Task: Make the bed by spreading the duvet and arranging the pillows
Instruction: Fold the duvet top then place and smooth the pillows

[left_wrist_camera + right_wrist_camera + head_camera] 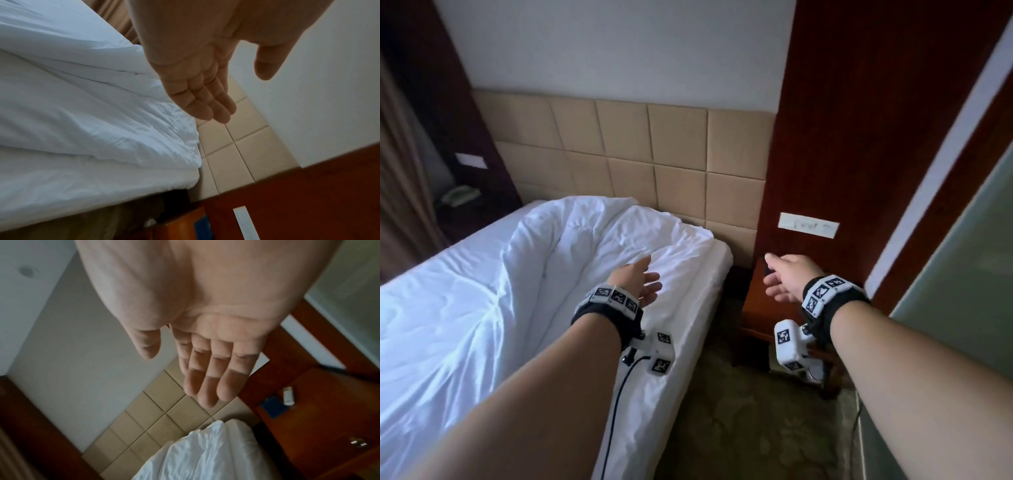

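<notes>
A white duvet [585, 246] lies rumpled over the bed, its top edge bunched in folds short of the tan padded headboard [654, 154]. The mattress corner [722, 255] shows bare beside it. My left hand [649, 277] hovers over the duvet's right side near the bed edge, fingers straight, holding nothing. The left wrist view shows that hand [232, 97] above the duvet [82, 113]. My right hand [774, 274] is held out empty over the nightstand [756, 308], its fingers straight in the right wrist view [180, 373]. No pillow is in view.
The wooden nightstand [329, 418] stands right of the bed, with a blue card [271, 407] and a small white item [289, 395] on it. Dark wood panels flank the headboard. A telephone [460, 195] sits far left. Carpet [739, 428] runs between bed and wall.
</notes>
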